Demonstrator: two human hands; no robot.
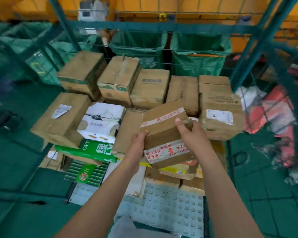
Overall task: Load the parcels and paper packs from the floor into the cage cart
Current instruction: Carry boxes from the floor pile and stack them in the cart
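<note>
Both hands, left hand and right hand, grip the taped parcel tilted above the stack near the cage cart's front edge, where a careless drop might topple uneven boxes.

A parcel sorting depot: taped brown cardboard parcels are filling a green wire cage cart, green fabric sorting sacks hanging at twelve o'clock.

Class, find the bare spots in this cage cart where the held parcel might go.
The studded cart floor near the person is bare, bordered by low boxes behind. Farther back cartons crowd wall to wall. Both hands, left hand and right hand, grip the taped parcel.
</note>
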